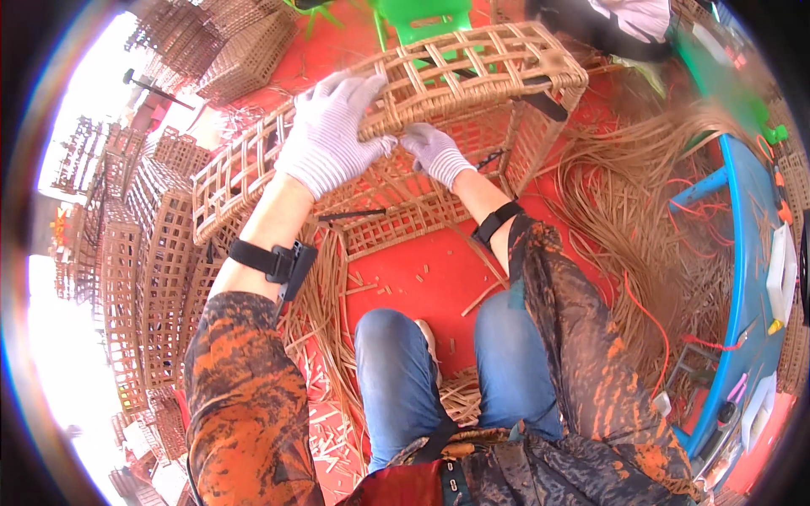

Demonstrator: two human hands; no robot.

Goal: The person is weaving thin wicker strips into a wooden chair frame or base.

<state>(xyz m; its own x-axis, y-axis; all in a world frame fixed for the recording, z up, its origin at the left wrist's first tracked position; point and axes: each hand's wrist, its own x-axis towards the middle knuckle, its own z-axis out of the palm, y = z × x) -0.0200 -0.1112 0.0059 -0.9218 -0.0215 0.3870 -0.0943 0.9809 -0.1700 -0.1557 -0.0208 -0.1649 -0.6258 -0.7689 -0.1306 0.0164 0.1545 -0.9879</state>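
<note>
A light-brown woven basket [413,105] with an open lattice lies tilted across the space before me. Dark bars show on its frame. My left hand [331,126], in a white glove with thin stripes, grips its near edge, fingers over the lattice and thumb below. Close by on the right, my right hand [434,154], gloved alike, is closed with its fingertips pinched just under that edge. What sits between those fingertips is too small to make out.
Long loose strips [624,219] spread over the red floor [396,287] at the right, beside a blue table [736,278] carrying small tools. Woven baskets [139,270] are stacked at the left. A green chair [422,18] stands beyond the basket. Short offcuts litter the floor near my knees.
</note>
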